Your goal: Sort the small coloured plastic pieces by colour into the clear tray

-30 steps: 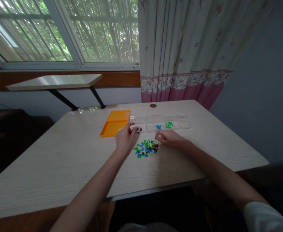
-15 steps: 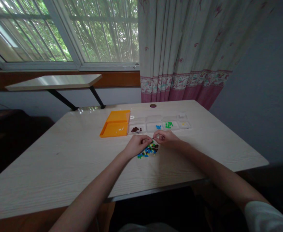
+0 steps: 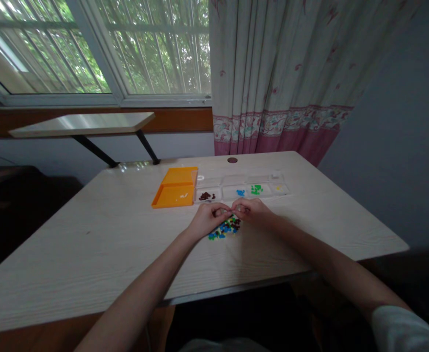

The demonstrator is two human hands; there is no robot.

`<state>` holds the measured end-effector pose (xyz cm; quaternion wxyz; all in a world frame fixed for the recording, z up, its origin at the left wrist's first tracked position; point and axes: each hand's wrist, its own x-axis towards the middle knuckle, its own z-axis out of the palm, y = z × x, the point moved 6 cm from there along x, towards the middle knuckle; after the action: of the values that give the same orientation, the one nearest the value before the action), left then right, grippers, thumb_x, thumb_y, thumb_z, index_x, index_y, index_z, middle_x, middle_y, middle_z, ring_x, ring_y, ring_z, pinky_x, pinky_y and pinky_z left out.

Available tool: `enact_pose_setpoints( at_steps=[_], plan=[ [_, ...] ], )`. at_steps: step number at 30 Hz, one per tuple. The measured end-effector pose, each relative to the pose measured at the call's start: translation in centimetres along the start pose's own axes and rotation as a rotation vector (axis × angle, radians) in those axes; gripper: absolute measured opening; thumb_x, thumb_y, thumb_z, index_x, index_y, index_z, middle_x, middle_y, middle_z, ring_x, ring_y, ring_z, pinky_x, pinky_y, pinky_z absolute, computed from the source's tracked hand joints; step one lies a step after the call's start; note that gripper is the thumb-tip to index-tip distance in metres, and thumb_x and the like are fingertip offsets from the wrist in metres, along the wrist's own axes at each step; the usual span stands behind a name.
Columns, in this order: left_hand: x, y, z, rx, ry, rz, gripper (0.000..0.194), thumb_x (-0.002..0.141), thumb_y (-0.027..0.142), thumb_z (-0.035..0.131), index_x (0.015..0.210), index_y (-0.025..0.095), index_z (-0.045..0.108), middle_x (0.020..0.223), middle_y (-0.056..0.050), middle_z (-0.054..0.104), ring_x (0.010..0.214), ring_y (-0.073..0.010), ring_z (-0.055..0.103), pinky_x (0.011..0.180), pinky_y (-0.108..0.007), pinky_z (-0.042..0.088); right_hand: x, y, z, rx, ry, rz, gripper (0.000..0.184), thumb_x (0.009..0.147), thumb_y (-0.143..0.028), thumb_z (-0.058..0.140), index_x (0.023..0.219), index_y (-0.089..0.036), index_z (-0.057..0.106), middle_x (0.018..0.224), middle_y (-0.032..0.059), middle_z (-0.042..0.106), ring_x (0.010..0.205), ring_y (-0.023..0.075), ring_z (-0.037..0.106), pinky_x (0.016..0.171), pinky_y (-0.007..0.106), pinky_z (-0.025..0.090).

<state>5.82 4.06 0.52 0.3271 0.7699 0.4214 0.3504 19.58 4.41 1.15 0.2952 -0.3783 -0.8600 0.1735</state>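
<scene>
Over a heap of small mixed pieces (image 3: 224, 229) in blue, green, brown and pale yellow, my two hands meet fingertip to fingertip. My left hand (image 3: 210, 218) is pinched at the heap's upper left side. From the right, my right hand (image 3: 254, 211) pinches at the same spot. Whatever lies between the fingertips is too small to name. Just beyond the hands stand clear plastic boxes with raised lids. They hold brown pieces (image 3: 206, 196), a few blue pieces (image 3: 240, 192), green pieces (image 3: 257, 189) and a little yellow (image 3: 278, 188).
An orange box (image 3: 173, 201) lies open left of the clear boxes, with a few white pieces inside. The wooden table (image 3: 107, 254) has a round brown cap (image 3: 232, 160) near its back edge. A raised shelf (image 3: 85, 123) on black legs stands at the back left.
My fingertips have come together; a small dark piece seen between them before is now hidden. The heap and the boxes look the same.
</scene>
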Motion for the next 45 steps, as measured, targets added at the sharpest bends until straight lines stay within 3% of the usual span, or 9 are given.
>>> enact_pose_setpoints(
  at_steps=[7, 14, 17, 22, 27, 45],
  plan=[
    [0.0, 0.2, 0.0, -0.061, 0.003, -0.019, 0.028, 0.073, 0.036, 0.059, 0.082, 0.011, 0.067, 0.044, 0.006, 0.036, 0.041, -0.0048, 0.029, 0.041, -0.017, 0.023, -0.1, -0.3, -0.3, -0.108, 0.024, -0.133, 0.019, 0.081, -0.031, 0.047, 0.087, -0.018, 0.061, 0.049, -0.0048, 0.05, 0.044, 0.0063, 0.041, 0.05, 0.017, 0.031],
    [0.1, -0.1, -0.2, -0.002, 0.033, -0.005, 0.028, 0.074, 0.036, 0.057, 0.085, 0.012, 0.067, 0.045, 0.006, 0.038, 0.042, -0.0054, 0.031, 0.041, -0.016, 0.025, -0.1, 0.2, 0.1, -0.178, 0.022, -0.137, 0.022, 0.082, -0.032, 0.046, 0.091, -0.02, 0.062, 0.053, -0.0035, 0.054, 0.048, 0.0072, 0.044, 0.054, 0.018, 0.033],
    [0.1, -0.5, -1.0, 0.037, 0.124, -0.007, 0.027, 0.076, 0.034, 0.055, 0.088, 0.014, 0.067, 0.045, 0.006, 0.039, 0.042, -0.006, 0.033, 0.042, -0.017, 0.027, 0.0, 0.4, -0.1, -0.184, -0.034, -0.094, 0.022, 0.082, -0.032, 0.046, 0.093, -0.02, 0.062, 0.054, -0.0038, 0.054, 0.049, 0.0072, 0.044, 0.054, 0.018, 0.032],
    [-0.1, -1.4, -3.5, 0.117, 0.398, -0.009, 0.028, 0.077, 0.036, 0.054, 0.091, 0.015, 0.067, 0.049, 0.004, 0.045, 0.045, -0.0071, 0.039, 0.047, -0.018, 0.033, 0.0, 0.9, -0.7, -0.216, -0.267, -0.003, 0.02, 0.081, -0.031, 0.048, 0.088, -0.02, 0.064, 0.056, -0.0027, 0.055, 0.052, 0.0088, 0.046, 0.054, 0.02, 0.028],
    [-0.5, -1.2, -4.8, 0.229, 0.511, -0.006, 0.029, 0.078, 0.038, 0.053, 0.092, 0.017, 0.067, 0.054, 0.003, 0.053, 0.049, -0.0078, 0.046, 0.051, -0.018, 0.036, -0.4, 0.8, -0.8, -0.17, -0.393, 0.038, 0.019, 0.077, -0.034, 0.054, 0.082, -0.021, 0.067, 0.055, -0.0024, 0.054, 0.051, 0.0083, 0.046, 0.052, 0.019, 0.027],
    [-0.8, -0.3, -4.9, 0.318, 0.533, 0.032, 0.028, 0.079, 0.037, 0.053, 0.092, 0.017, 0.067, 0.054, 0.003, 0.054, 0.049, -0.0077, 0.048, 0.052, -0.018, 0.036, -0.5, 0.3, -0.2, -0.023, -0.408, 0.033, 0.017, 0.076, -0.026, 0.054, 0.084, -0.019, 0.067, 0.06, -0.002, 0.057, 0.054, 0.008, 0.048, 0.053, 0.019, 0.031]
  ],
)
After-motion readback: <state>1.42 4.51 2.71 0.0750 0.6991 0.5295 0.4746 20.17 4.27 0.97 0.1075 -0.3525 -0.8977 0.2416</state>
